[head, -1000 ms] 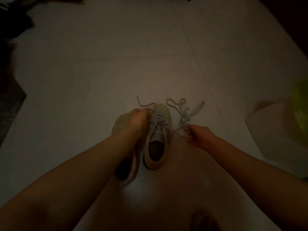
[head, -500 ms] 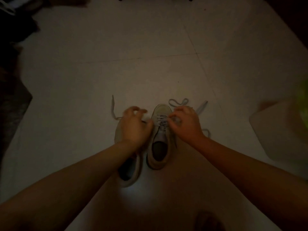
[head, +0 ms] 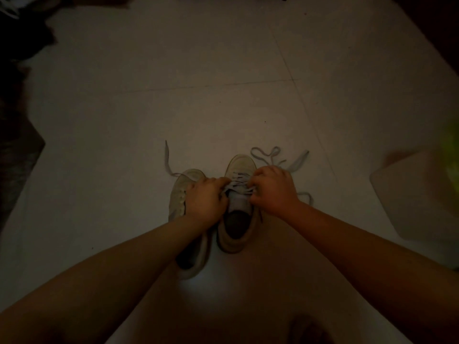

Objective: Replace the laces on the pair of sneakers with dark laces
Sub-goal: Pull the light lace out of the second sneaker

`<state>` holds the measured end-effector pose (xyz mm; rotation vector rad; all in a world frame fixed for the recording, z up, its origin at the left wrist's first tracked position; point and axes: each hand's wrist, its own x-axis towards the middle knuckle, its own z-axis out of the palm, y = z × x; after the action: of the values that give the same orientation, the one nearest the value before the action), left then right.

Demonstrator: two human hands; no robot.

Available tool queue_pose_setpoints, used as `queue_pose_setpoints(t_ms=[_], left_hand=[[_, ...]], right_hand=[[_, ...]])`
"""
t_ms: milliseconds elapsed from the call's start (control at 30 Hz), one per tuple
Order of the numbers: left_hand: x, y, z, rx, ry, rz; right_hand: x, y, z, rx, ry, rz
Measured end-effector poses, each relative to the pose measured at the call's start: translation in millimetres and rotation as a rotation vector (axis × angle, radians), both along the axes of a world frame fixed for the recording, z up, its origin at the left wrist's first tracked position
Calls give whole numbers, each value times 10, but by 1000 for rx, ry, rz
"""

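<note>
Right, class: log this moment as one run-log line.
stage: lacing right sneaker | left hand: pinching lace | right hand: pinching lace | left sneaker: beside, partly covered | surface: tiled floor

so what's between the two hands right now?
Head view: the laced front of the right sneaker lies between the left hand and right hand; both pinch its pale lace.

Pale beige sneakers (head: 236,207), light grey laces (head: 263,155), off-white tiled floor (head: 173,70)

left hand (head: 206,198) fingers curled, right hand (head: 272,188) fingers curled, forearms converging
</note>
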<state>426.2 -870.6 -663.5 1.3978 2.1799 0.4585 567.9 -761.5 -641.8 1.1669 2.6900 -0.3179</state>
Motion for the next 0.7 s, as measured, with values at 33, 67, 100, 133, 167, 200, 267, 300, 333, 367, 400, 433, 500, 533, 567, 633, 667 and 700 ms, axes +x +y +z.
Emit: queue_pose_setpoints(t_ms=[33,67,100,133,167,200,267,300,333,367,400,433,500,533,567,633,667,700], left_hand=[[-13,-2,6,-3,28,-20],[-29,-5,26,4,52,-37],[-52,-7,39,6,68,-47],[-77,-10,44,10,79,-56],[-103,-14,47,7,84,-62],[-122,-21,48,2,92,-70],[-125,-38,63,1,112,-84],[-115,-44,68,5,118,-92],[-107,-45,74,11,122,-99],[-102,-45,71,12,116,-103],[-100,-42,68,15,106,-103],[-103,-36,65,8,86,-100],[-109,-29,55,-1,44,-85],[-98,-29,42,3,28,-74],[-82,-29,25,11,8,-61],[-59,-22,-14,26,-42,-37],[-56,-17,-36,29,-63,-26],[-56,-15,-48,29,-70,-21]], right_hand=[[16,12,-8,-1,-6,7],[30,21,-18,-2,-9,14],[39,31,-25,-6,-6,20],[48,37,-29,-8,5,22],[57,37,-32,-9,16,23],[71,41,-47,-5,29,26],[97,48,-59,15,59,56],[96,31,-54,21,63,83],[88,12,-59,31,51,121],[73,-14,-76,61,31,149],[60,-28,-87,91,3,160],[33,-39,-78,97,-38,164],[-31,-44,-70,95,-64,182],[-52,-51,-64,74,-68,195],[-66,-58,-50,28,-72,185],[-56,-55,-42,-3,-64,188],[-47,-58,-45,-10,-47,182],[-33,-66,-69,-28,-14,167]])
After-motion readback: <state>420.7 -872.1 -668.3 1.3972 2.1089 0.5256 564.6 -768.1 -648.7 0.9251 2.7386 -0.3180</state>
